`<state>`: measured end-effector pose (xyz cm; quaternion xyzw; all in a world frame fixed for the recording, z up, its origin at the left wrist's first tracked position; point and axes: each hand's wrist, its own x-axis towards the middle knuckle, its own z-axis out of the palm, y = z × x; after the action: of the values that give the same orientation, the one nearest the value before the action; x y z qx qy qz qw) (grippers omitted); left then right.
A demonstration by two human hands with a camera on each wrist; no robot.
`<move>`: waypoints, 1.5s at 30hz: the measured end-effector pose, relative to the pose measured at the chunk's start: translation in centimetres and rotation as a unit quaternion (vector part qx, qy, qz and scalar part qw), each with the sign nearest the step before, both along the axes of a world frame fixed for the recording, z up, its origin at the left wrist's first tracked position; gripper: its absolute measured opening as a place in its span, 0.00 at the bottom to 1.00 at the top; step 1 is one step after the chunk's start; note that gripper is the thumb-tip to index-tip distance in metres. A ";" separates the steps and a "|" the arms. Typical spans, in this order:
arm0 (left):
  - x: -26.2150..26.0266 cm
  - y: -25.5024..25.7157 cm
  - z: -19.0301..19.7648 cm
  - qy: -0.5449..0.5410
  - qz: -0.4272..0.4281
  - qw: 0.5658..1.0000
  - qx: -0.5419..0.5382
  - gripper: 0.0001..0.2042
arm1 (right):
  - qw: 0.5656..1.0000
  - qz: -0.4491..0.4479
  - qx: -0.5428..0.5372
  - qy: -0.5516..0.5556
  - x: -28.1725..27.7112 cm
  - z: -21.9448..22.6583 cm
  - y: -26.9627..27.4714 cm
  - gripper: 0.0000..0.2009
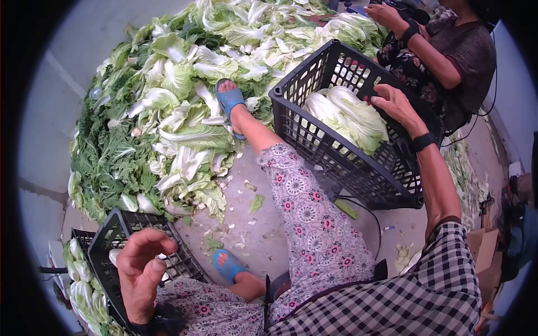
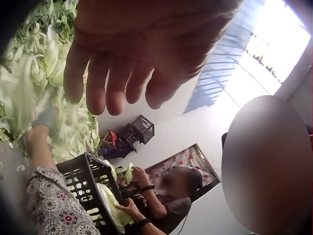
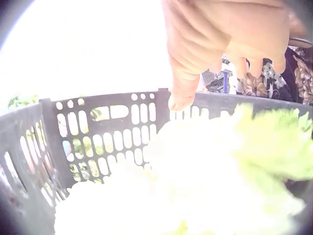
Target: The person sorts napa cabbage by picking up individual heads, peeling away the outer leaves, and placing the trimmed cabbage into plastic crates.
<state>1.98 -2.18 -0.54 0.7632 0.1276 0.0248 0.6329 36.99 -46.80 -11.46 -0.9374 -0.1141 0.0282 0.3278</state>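
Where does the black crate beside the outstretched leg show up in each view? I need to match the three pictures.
Head: the crate is right of centre, upper half.
Left wrist: the crate is lower left, beside the patterned trouser leg.
Right wrist: the crate spans the picture's width, below the right hand.
Shared landmark: the pale cabbage inside it, washed out in the right wrist view.

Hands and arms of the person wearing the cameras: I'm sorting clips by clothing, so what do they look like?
Both hands are ungloved. The right hand has a black band at its wrist; the left hand has a dark wristband. The right sleeve is black-and-white checked with a brown edge.
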 end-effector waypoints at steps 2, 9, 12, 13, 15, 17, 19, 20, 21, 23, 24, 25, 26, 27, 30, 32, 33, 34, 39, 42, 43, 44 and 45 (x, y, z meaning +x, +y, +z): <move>0.0 -0.1 0.0 0.006 -0.017 1.000 -0.002 0.24 | 0.996 0.046 0.071 0.030 -2.9 1.3 1.3 0.29; -0.5 0.1 0.3 -0.029 -0.050 0.998 0.023 0.22 | 0.953 0.283 0.075 0.079 -15.9 2.6 9.3 0.23; -1.4 1.1 1.0 -0.089 -0.007 0.994 0.056 0.20 | 0.929 0.364 0.035 0.054 -17.8 0.5 12.0 0.23; -1.9 2.3 0.9 -0.132 0.003 0.990 0.054 0.19 | 0.928 0.368 0.022 0.059 -18.5 0.6 12.9 0.24; -3.2 4.0 2.1 -0.180 0.084 0.979 0.039 0.19 | 0.916 0.396 0.011 0.057 -19.1 1.0 14.3 0.23; -5.8 6.4 3.6 -0.203 0.129 0.968 0.071 0.19 | 0.915 0.396 0.026 0.074 -19.5 1.4 15.3 0.22; -8.8 9.0 4.7 -0.206 0.163 0.956 0.127 0.18 | 0.911 0.410 0.010 0.050 -19.6 1.2 16.0 0.24; -10.4 10.4 4.7 -0.189 0.200 0.950 0.147 0.18 | 0.911 0.410 0.004 0.039 -19.6 0.9 16.1 0.24; -11.9 11.8 4.4 -0.171 0.234 0.943 0.161 0.17 | 0.914 0.404 0.009 0.044 -19.5 0.5 16.2 0.24; -14.9 15.6 2.7 -0.136 0.283 0.936 0.161 0.17 | 0.922 0.384 0.018 0.054 -19.1 -0.3 16.2 0.24; -16.2 17.3 1.3 -0.102 0.315 0.931 0.153 0.17 | 0.922 0.384 0.016 0.053 -19.0 -0.4 16.4 0.24; -17.3 18.9 -0.2 -0.067 0.345 0.925 0.142 0.17 | 0.922 0.383 0.012 0.053 -18.9 -0.4 16.5 0.24; -18.4 20.2 -1.9 -0.032 0.375 0.917 0.130 0.17 | 0.922 0.383 0.008 0.054 -18.9 -0.5 16.7 0.24; -19.2 21.4 -3.7 0.015 0.386 0.910 0.153 0.17 | 0.923 0.381 0.008 0.053 -19.0 -0.5 16.9 0.24; -22.3 23.6 -10.1 0.106 0.321 0.907 0.253 0.19 | 0.924 0.378 0.003 0.055 -19.0 -0.6 17.4 0.24; -23.8 21.6 -11.6 0.270 0.174 0.823 0.468 0.22 | 0.925 0.374 0.002 0.063 -18.6 -1.3 17.4 0.23; -24.8 20.8 -12.2 0.282 0.119 0.845 0.439 0.25 | 0.927 0.368 0.017 0.076 -18.9 -1.0 17.6 0.22; -25.8 19.9 -12.7 0.292 0.062 0.863 0.408 0.27 | 0.930 0.356 0.019 0.090 -18.9 -1.1 17.7 0.23; -26.9 13.3 -12.6 0.307 0.023 0.803 0.510 0.47 | 0.944 0.318 0.012 0.086 -19.0 -1.9 18.2 0.22; -25.5 12.0 -13.2 0.266 -0.011 0.761 0.591 0.46 | 0.942 0.319 0.037 0.092 -18.9 -2.6 18.6 0.21; -24.9 12.5 -14.3 0.248 -0.027 0.758 0.603 0.44 | 0.942 0.315 0.051 0.099 -18.8 -2.6 18.4 0.21; -24.0 13.0 -15.4 0.225 -0.044 0.753 0.617 0.43 | 0.940 0.325 0.040 0.093 -18.6 -2.6 18.3 0.21; -23.4 13.6 -16.4 0.242 -0.073 0.734 0.630 0.35 | 0.939 0.331 0.029 0.086 -18.5 -2.5 18.2 0.21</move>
<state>-21.43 11.43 -16.97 0.9745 0.1753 -0.1327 -0.0458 18.47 -28.63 -13.96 -0.8308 -0.3898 0.2125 0.3357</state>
